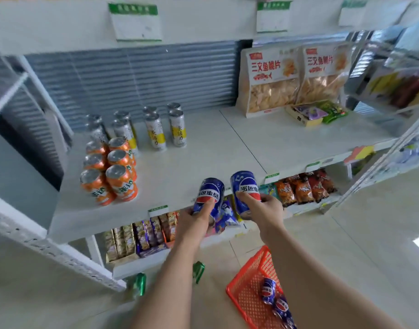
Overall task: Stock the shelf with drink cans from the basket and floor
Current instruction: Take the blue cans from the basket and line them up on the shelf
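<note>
Lower right in my frame, a red plastic mesh basket sits on the floor with loose blue cola cans lying in it. Two green drink cans are on the floor, lower centre. At centre, both hands are full: my left hand grips one blue cola can and my right hand grips a second blue cola can, both tilted over the white shelf front edge. Farther left on it cluster orange soda cans, with tall silver-and-yellow cans behind.
</note>
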Demonstrator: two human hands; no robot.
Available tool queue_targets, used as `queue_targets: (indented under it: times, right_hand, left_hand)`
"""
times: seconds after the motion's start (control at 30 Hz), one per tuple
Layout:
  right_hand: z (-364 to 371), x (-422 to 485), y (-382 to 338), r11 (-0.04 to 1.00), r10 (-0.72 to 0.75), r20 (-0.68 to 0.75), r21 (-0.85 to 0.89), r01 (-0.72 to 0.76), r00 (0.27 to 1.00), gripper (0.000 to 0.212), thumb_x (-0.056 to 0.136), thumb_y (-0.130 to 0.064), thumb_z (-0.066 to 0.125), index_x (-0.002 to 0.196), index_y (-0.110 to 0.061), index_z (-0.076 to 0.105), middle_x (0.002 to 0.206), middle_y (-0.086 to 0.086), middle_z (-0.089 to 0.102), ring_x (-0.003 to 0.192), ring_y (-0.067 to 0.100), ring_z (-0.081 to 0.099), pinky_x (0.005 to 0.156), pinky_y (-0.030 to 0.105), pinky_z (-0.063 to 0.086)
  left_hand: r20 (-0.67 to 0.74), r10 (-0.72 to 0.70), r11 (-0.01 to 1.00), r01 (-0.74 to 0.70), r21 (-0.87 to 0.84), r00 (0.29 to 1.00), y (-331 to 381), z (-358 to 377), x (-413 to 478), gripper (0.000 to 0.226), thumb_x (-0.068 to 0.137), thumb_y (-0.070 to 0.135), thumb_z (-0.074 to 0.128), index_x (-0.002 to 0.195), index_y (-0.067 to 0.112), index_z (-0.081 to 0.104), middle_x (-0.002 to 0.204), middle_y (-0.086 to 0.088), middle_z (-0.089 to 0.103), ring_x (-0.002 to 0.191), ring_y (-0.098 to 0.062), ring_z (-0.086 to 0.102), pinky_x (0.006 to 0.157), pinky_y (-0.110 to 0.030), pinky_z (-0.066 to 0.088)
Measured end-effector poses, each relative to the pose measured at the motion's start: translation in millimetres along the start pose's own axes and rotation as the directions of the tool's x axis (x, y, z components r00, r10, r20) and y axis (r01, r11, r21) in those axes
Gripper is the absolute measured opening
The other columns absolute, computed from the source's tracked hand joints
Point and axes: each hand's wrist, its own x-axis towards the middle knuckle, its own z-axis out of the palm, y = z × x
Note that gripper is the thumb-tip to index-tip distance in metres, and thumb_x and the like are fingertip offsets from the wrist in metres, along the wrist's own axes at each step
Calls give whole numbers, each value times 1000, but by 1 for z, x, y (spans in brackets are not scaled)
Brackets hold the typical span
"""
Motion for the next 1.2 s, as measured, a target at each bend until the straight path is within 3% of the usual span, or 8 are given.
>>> queue_targets:
  times: [0.1,0.23,0.33,0.53,0.63,0.73,0.93,1.2]
  right_hand:
    - [29,-13,-27,999,-26,42,-31,27,999,39,66,-30,85,91,-4,69,63,3,65,46,17,62,56,31,58]
    - [62,-14,-57,993,-37,131,-103,50,991,36,65,-35,86,81,-8,70,53,1,64,47,17,60,59,38,59]
    - [84,-3,-73,980,-48,170,-183,80,984,32,65,-38,85,75,-12,68,63,6,67,58,23,64,66,45,60]
    - [114,36,-93,883,-57,285,-433,182,957,35,67,-39,84,76,-9,67,59,6,61,50,21,57,54,29,51]
    - [132,61,-95,716,-104,348,-624,313,932,40,59,-48,80,74,-14,65,77,8,66,62,23,62,55,30,50]
    - [144,78,-99,463,-135,411,-779,424,902,51,61,-49,77,100,-18,65,103,3,61,84,21,62,62,27,49]
    - [153,97,-103,31,-92,606,-791,611,790,67,70,-47,76,128,-24,52,122,-2,56,110,21,54,78,29,48]
    - [166,108,-100,-218,-1,794,-593,775,608,59,77,-31,73,131,-23,50,127,-2,54,116,22,49,79,33,48]
  left_hand:
    - [-17,9,1000,-9,9,1000,26,-38,2,61,69,63,70,95,8,63,78,-5,74,70,-22,73,56,-30,56]
    - [-65,44,999,-43,21,997,57,-75,19,62,70,60,71,103,9,61,90,-7,73,71,-19,73,48,-22,50]
    - [-114,52,998,-48,36,992,77,-91,33,71,62,60,75,107,8,58,95,-8,70,74,-21,72,61,-30,60]
    - [-252,130,921,-22,390,959,92,-113,64,72,60,69,70,103,13,54,94,-3,67,82,-23,68,75,-35,56]
    - [-225,211,842,-60,536,951,97,-117,85,55,68,58,74,92,15,51,87,-3,64,81,-24,64,60,-29,43]
    - [-164,283,726,-99,680,945,104,-117,103,48,71,49,77,94,16,51,91,-1,63,82,-21,60,58,-30,38]
    - [121,351,181,-195,964,928,121,-106,124,59,77,43,70,123,14,47,116,-8,56,108,-27,54,74,-34,46]
    - [281,205,17,-290,957,938,122,-103,147,67,77,12,71,137,26,43,128,-4,49,120,-28,43,92,-44,49]
